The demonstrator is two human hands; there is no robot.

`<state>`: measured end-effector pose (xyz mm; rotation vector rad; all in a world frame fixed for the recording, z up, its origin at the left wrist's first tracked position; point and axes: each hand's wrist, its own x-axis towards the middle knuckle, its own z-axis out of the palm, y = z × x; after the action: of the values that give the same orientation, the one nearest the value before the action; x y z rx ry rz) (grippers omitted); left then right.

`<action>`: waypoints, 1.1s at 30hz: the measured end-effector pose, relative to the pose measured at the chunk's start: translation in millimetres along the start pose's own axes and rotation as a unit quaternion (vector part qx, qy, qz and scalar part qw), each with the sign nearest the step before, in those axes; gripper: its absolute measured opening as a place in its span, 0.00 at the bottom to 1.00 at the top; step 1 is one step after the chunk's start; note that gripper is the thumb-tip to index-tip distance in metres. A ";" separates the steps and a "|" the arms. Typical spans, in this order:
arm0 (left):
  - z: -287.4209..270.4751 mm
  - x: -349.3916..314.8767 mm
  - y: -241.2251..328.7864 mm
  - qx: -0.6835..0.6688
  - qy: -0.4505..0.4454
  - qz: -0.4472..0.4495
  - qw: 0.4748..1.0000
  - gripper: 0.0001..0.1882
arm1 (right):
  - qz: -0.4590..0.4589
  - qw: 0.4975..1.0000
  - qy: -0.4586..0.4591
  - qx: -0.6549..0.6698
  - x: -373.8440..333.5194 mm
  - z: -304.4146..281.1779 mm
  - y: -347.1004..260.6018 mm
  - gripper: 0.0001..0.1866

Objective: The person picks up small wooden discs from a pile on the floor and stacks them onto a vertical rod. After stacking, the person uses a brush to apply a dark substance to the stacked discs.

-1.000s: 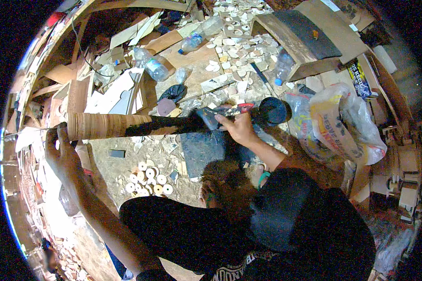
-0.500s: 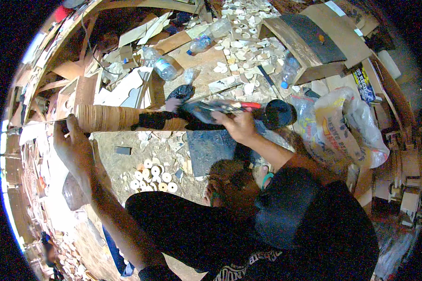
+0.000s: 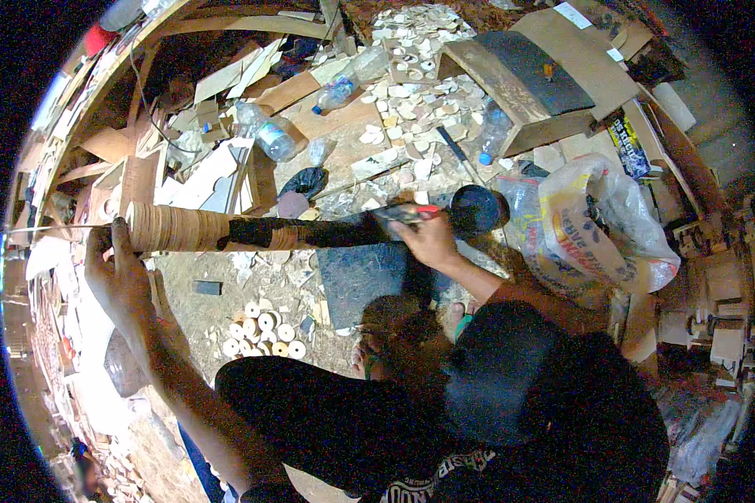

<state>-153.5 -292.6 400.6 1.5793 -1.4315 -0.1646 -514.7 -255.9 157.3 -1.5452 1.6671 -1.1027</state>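
Note:
A long stack of thin wooden discs [image 3: 180,229] lies crosswise before me, threaded on a thin rod [image 3: 54,228]. Its left part is bare wood; black coating [image 3: 331,233] covers much of the rest, with a bare patch between. My left hand [image 3: 126,264] is closed on the stack's left end, where the rod comes out. In my right hand [image 3: 432,239] is a tool with a red handle [image 3: 429,210]; its greyish front rests at the coated right part, its exact kind unclear. Just beyond that hand stands a black bowl [image 3: 476,208].
Pale discs with holes [image 3: 264,331] lie heaped on the ground. A dark sheet [image 3: 356,281] lies under the coated part. Beyond are plastic bottles [image 3: 273,141], many wood scraps [image 3: 432,105] and a wooden box [image 3: 512,88]. A plastic sack [image 3: 591,226] stands at right.
My right hand and the tool have moved rightward along the stack, closer to the black bowl. My left hand keeps its hold on the left end. The whole view has shifted slightly.

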 end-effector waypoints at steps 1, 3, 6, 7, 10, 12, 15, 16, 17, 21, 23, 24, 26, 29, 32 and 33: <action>-1.0 2.1 5.2 0.029 -0.002 0.028 0.999 0.11 | -0.002 0.999 0.039 -0.021 -6.4 -16.5 10.2 0.10; -1.2 4.5 19.8 0.071 -0.004 0.012 0.997 0.11 | -0.027 0.990 0.119 0.064 -13.4 -55.1 26.5 0.11; 11.5 -1.6 48.1 0.047 0.009 0.118 0.992 0.13 | 0.011 0.980 0.183 -0.073 -15.1 -119.8 35.7 0.14; 16.9 -3.0 59.6 0.043 0.011 0.165 0.985 0.13 | -0.068 0.969 0.229 -0.062 -12.1 -132.7 34.9 0.16; 36.0 -7.3 92.4 0.039 0.017 0.217 0.975 0.11 | 0.005 0.953 0.192 -0.236 -4.7 -151.2 27.9 0.19; 47.1 -8.1 111.8 0.009 0.005 0.201 0.979 0.10 | 0.041 0.951 0.161 -0.260 1.7 -146.0 24.6 0.22; 60.6 -10.1 135.3 0.013 -0.023 0.291 0.956 0.11 | 0.035 0.954 0.149 -0.259 8.6 -132.5 28.3 0.23; 63.8 -11.6 141.5 0.009 -0.035 0.255 0.966 0.11 | 0.044 0.960 0.135 -0.240 10.2 -130.9 31.6 0.24; 66.5 -11.8 147.5 0.004 -0.045 0.219 0.975 0.12 | 0.039 0.960 0.154 -0.233 10.8 -131.7 35.4 0.24; 74.7 -9.5 163.7 -0.031 -0.072 0.252 0.964 0.12 | 0.041 0.968 0.176 -0.172 9.8 -150.5 42.0 0.18; 78.9 -7.9 166.3 -0.028 -0.055 0.267 0.962 0.13 | 0.085 0.977 0.184 -0.063 7.6 -159.8 32.9 0.17; 81.2 -7.3 166.2 -0.032 -0.049 0.280 0.958 0.13 | 0.079 0.978 0.189 0.035 7.1 -161.4 25.0 0.16; 85.5 -7.1 163.4 -0.018 -0.023 0.256 0.966 0.14 | 0.134 0.946 0.198 0.218 7.0 -157.0 4.4 0.14; 91.9 -4.7 156.6 -0.005 0.018 0.255 0.967 0.16 | 0.105 0.867 0.166 0.458 12.7 -127.4 -20.9 0.15; 92.4 0.9 148.2 0.040 0.052 0.286 0.956 0.16 | -0.034 0.821 0.077 0.565 20.9 -69.8 -20.7 0.14; 91.1 2.2 144.7 0.058 0.060 0.299 0.951 0.16 | -0.076 0.923 0.072 0.370 18.4 -58.1 -9.9 0.15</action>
<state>-312.8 -322.0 455.2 1.1540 -1.7765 0.3717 -562.8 -263.8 195.2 -1.1133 1.0134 -1.7099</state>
